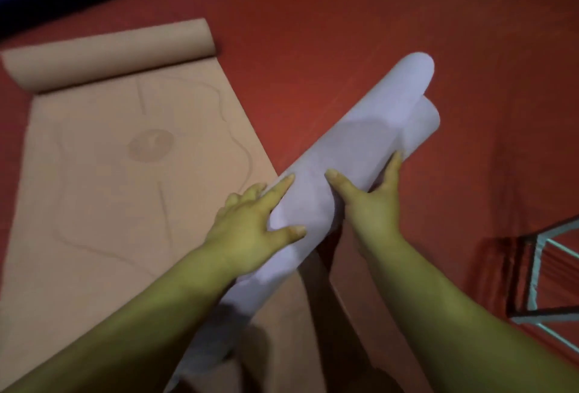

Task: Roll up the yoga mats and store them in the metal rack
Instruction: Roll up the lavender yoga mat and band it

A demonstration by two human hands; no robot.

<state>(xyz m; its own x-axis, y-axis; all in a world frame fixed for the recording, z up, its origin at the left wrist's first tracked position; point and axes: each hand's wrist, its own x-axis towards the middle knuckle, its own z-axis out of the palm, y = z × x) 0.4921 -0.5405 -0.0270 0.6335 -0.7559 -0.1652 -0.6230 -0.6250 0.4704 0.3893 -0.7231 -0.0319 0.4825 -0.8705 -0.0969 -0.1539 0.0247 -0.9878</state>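
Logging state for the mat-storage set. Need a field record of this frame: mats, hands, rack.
held mat: lavender mat, rolled, layers uneven at far end
left hand: left hand grips the roll's near part
right hand: right hand grips it further along
other mat: tan mat, spread on red floor, far end partly rolled
rack: metal rack, lower right, only a corner visible
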